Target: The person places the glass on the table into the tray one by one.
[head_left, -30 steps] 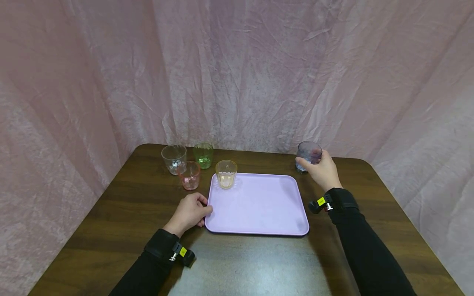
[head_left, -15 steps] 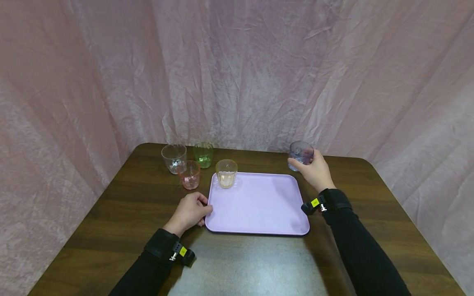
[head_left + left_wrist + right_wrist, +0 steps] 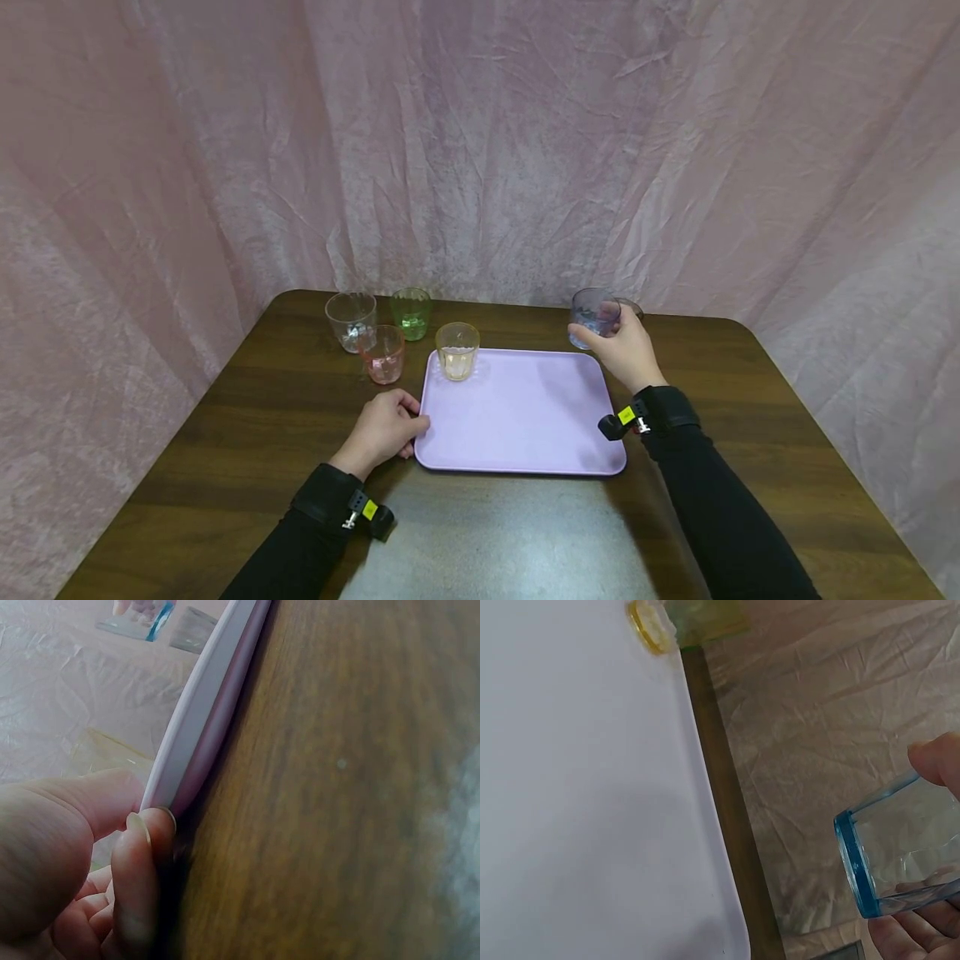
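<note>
The right arm reaches forward, and the right hand (image 3: 628, 352) has its fingers curved around the blue glass (image 3: 588, 310), near the far right corner of the tray (image 3: 525, 417). The left hand (image 3: 381, 432) pinches the tray's left edge between thumb and fingers. The yellow glass (image 3: 458, 346) stands in the tray's far left corner; the pink glass (image 3: 385, 362), green glass (image 3: 412, 315) and clear glass (image 3: 351, 317) stand to its left. The right hand partly hides a grey glass (image 3: 636, 307).
</note>
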### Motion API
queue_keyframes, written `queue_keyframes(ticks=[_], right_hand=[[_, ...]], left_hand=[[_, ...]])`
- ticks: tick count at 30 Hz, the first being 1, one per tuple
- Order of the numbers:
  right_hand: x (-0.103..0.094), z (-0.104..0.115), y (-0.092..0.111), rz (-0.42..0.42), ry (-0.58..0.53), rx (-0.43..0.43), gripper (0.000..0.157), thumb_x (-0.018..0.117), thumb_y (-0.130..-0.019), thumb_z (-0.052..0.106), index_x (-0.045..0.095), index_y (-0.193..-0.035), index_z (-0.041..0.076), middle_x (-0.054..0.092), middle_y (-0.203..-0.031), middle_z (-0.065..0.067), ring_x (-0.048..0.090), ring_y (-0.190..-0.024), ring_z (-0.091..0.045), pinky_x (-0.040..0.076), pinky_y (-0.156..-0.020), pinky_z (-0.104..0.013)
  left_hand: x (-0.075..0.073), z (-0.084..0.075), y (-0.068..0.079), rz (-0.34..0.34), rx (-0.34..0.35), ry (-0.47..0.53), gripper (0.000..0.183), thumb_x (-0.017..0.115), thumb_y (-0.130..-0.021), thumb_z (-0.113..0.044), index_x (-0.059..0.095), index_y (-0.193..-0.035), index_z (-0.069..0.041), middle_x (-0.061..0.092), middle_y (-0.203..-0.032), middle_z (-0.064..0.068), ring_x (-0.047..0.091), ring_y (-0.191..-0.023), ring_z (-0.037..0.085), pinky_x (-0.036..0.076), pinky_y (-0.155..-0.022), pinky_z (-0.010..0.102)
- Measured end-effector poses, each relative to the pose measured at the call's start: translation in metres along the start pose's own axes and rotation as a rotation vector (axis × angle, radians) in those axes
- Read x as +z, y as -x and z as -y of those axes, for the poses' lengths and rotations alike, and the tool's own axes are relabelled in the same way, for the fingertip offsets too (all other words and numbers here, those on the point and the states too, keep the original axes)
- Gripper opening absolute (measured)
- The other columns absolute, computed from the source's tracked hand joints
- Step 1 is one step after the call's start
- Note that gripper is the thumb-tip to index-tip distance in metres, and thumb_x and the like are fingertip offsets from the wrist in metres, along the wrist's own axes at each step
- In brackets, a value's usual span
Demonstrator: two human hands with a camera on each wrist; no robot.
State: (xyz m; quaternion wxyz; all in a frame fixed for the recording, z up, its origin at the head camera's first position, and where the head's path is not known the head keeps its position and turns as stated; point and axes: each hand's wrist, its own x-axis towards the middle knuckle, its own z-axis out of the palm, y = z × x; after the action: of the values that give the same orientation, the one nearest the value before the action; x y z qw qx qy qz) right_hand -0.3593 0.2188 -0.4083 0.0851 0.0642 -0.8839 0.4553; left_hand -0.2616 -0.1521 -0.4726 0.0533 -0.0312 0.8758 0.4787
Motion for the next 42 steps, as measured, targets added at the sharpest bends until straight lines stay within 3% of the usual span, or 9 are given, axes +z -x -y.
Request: queue_keyframes(ticks=[19,42], right_hand=[[0.024,0.014,0.003,0.037,-0.031,-0.027,0.086,0.077,-0.08,0.058,0.043,-0.14,0.007,0.051,-0.132,-0.008,0.051,-0.111,-0.025,0.046,-0.093,-0.047],[0.06,0.005,0.008,0.071,-0.016,-0.036,0.085,0.077,-0.077,0.06,0.047,-0.134,0.006,0.054,-0.123,-0.005,0.052,-0.105,-0.021,0.047,-0.091,-0.044]], left_hand=[[-0.001,-0.002,0.001,0.004,-0.009,0.005,0.016,0.073,-0.084,-0.009,0.06,-0.093,-0.003,0.06,-0.06,0.006,0.058,-0.042,0.017,0.048,-0.038,0.024],[0.0,0.001,0.0,-0.001,0.004,0.01,0.016,0.073,-0.084,-0.008,0.061,-0.093,-0.003,0.06,-0.06,0.006,0.057,-0.042,0.017,0.048,-0.038,0.024]])
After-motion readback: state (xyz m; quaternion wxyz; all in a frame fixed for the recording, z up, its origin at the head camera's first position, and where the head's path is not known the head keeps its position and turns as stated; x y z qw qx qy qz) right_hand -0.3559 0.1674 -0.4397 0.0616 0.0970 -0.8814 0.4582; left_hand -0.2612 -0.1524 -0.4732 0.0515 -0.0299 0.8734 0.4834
